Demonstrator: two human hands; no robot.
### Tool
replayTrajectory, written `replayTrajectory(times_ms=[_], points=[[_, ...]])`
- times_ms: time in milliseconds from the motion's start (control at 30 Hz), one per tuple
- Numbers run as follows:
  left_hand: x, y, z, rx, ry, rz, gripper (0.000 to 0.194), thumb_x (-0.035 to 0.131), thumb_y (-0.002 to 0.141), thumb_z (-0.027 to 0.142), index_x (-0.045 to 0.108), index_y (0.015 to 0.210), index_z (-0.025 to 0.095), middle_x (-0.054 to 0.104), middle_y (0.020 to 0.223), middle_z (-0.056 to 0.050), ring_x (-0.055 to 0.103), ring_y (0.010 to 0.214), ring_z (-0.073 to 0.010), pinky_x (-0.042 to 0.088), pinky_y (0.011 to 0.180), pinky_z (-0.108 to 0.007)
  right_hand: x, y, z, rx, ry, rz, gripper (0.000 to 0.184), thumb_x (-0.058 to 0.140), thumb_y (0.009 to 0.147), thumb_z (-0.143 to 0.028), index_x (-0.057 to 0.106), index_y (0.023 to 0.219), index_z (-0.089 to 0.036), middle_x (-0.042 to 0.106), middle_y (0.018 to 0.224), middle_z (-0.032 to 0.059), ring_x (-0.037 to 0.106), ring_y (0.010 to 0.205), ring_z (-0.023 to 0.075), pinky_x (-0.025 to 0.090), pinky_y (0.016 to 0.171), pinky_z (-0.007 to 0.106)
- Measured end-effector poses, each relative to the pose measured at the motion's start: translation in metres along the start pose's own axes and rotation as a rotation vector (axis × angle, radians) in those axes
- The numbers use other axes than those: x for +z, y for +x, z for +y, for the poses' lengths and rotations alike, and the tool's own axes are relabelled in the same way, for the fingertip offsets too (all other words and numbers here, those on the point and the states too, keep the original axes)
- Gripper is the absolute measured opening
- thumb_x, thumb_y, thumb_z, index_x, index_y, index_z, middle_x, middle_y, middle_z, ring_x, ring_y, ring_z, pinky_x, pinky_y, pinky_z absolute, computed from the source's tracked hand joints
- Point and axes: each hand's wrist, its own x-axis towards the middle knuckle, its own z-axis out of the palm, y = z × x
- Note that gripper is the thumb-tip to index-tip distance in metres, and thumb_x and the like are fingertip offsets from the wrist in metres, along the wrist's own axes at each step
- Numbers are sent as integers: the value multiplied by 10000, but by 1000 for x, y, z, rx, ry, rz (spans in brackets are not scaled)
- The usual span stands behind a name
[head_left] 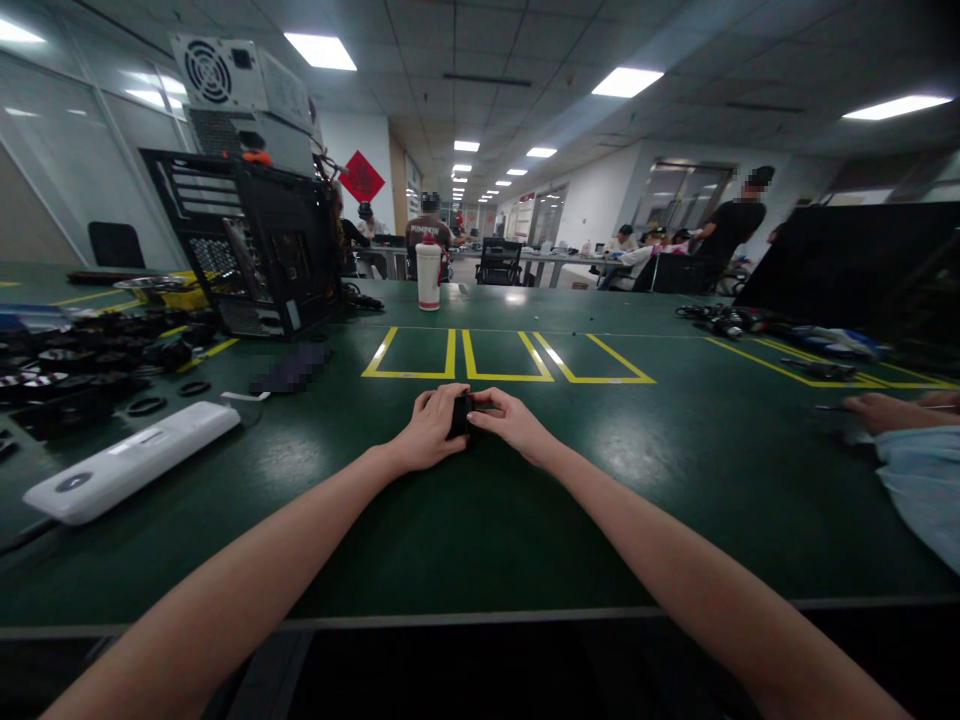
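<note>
Both of my hands meet over the middle of the green table [480, 530]. My left hand [433, 430] is closed around a small black object [461, 415], with the thumb below and the fingers over its top. From the other side, my right hand [511, 422] pinches the same object between thumb and fingertips. Most of the black object is covered by my fingers, so its kind cannot be made out. Just beyond my hands, yellow tape [409, 375] marks several open-sided boxes on the table.
A white power strip [139, 460] lies at the left, near black parts [90, 350]. An open computer case [262, 240] carries power supplies [240, 80]. A white cup [428, 275] stands at the back. At the right edge is another person's hand [892, 410], in a light blue sleeve.
</note>
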Motion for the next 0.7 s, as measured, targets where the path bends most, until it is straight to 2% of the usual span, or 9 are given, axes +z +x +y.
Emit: replayTrajectory(times_ms=[167, 300, 500, 600, 700], points=[[-1, 0, 1, -6, 3, -1, 612, 530, 681, 226, 215, 1206, 226, 368, 1195, -82, 343, 1143, -239, 202, 973, -455, -2, -2, 3, -92, -46, -24, 300, 632, 645, -241, 500, 911, -198, 537, 977, 23, 511, 956, 148, 410, 866, 349], [-2, 0, 2, 3, 4, -6, 606, 527, 690, 233, 217, 1210, 216, 367, 1199, -87, 342, 1147, -233, 202, 978, -447, -1, -1, 4, -74, -59, 20, 207, 568, 704, -307, 507, 872, -202, 547, 922, 17, 528, 882, 139, 429, 822, 350], [1, 1, 1, -12, 12, 2, 626, 538, 673, 223, 214, 1209, 222, 366, 1209, -86, 335, 1157, -241, 208, 971, -450, 2, 1, 3, -58, -26, 62, 262, 613, 663, -265, 512, 891, -186, 548, 932, 22, 538, 873, 135, 435, 814, 322], [1, 1, 0, -14, 8, 1, 625, 534, 677, 225, 210, 1211, 228, 368, 1207, -84, 342, 1151, -245, 203, 969, -457, 2, 1, 1, 0, -23, 48, 297, 611, 667, -260, 515, 935, -173, 554, 968, 43, 553, 869, 146, 426, 836, 350], [1, 0, 1, -11, 2, 1, 622, 535, 677, 225, 212, 1209, 229, 368, 1205, -83, 343, 1149, -241, 198, 973, -453, 1, 0, 0, -12, 4, 7, 283, 617, 658, -236, 520, 916, -172, 559, 962, 37, 553, 898, 152, 410, 870, 361]])
